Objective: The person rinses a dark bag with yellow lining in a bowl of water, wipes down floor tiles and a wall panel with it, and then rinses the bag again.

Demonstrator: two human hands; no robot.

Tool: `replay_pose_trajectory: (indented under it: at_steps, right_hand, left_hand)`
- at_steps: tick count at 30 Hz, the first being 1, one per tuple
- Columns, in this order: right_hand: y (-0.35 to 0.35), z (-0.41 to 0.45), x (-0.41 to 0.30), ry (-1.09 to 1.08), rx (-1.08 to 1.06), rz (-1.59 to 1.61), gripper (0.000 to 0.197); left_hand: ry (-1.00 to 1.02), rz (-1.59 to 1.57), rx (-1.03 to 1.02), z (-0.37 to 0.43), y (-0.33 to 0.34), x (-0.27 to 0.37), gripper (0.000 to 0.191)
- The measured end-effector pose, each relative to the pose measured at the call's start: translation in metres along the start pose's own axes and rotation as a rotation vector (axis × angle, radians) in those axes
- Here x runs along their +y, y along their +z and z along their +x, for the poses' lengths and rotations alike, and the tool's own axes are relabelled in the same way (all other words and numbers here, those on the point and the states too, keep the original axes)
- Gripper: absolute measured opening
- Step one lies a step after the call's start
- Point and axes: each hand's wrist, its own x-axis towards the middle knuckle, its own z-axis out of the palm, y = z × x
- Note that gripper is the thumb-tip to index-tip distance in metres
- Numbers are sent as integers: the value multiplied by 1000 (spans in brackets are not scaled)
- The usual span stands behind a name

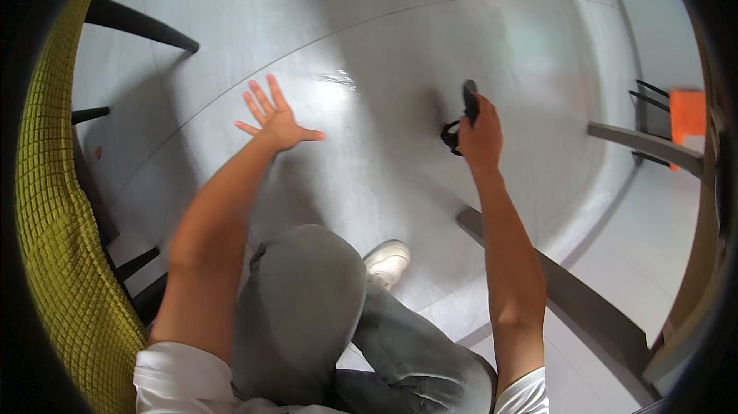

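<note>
My left hand (280,127) is held out over the grey floor with its fingers spread and nothing in it. Off to the right, my right hand (483,136) is closed around a small black object (470,101). One rounded dark end of it sticks out past my fingers, and a black loop (451,138) shows at the hand's left side. My fingers and some blur hide the rest, so its exact kind cannot be told. Below my hands are my bent legs in grey trousers (311,293) and one off-white shoe (388,261).
A chair with a yellow-green textured cover (55,200) and dark legs (144,22) stands close on my left. Grey-brown furniture legs (588,304) slant across the lower right. An orange thing (687,117) stands at the far right. Smooth floor (369,183) stretches ahead.
</note>
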Motion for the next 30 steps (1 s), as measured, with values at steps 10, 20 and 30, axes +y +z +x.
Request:
replay_pose_trajectory:
  at_steps: [10, 20, 30]
  right_hand:
    - [103, -33, -150, -905, -349, 117, 66]
    - [108, 105, -84, -724, -160, 31, 75]
    - [55, 265, 109, -264, 262, -48, 62]
  left_hand:
    - [-90, -10, -11, -16, -14, 24, 143]
    - [-97, 80, -141, -22, -34, 43, 166]
    - [-69, 12, -161, -27, -41, 47, 164]
